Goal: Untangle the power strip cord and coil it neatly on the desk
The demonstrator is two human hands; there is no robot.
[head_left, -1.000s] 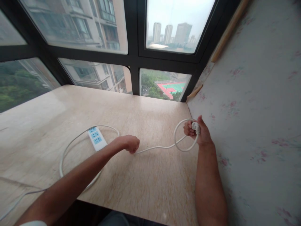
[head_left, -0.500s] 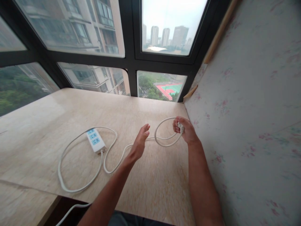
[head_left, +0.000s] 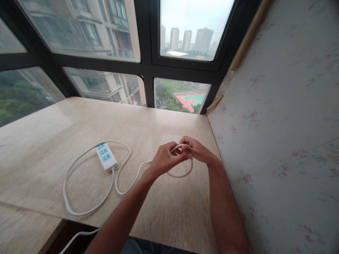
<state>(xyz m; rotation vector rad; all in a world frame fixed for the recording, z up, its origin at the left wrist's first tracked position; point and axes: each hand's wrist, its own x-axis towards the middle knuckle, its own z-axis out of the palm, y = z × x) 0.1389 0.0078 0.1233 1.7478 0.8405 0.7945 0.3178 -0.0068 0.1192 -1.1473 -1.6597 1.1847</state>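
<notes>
A white power strip [head_left: 106, 157] with blue socket faces lies on the stone-patterned surface, left of my hands. From its near end a white power cord [head_left: 68, 208] curves in a wide loop round the strip, then winds right toward my hands. My left hand [head_left: 169, 157] is closed on the looped cord, its thumb reaching across toward the right. Against it, my right hand [head_left: 197, 149] pinches the same loop with bent fingers. Part of the loop hangs below both hands. The cord's plug is hidden by my fingers.
A floral-papered wall [head_left: 278, 141] rises close beside my right arm. Dark window frames [head_left: 148, 70] stand along the back of the surface [head_left: 164, 211]. At the near left, another length of white cord crosses a dark opening [head_left: 71, 233].
My left hand has moved right and closed on the cord loop. My right hand has come slightly left, bringing the loop between both hands. The power strip stays in place.
</notes>
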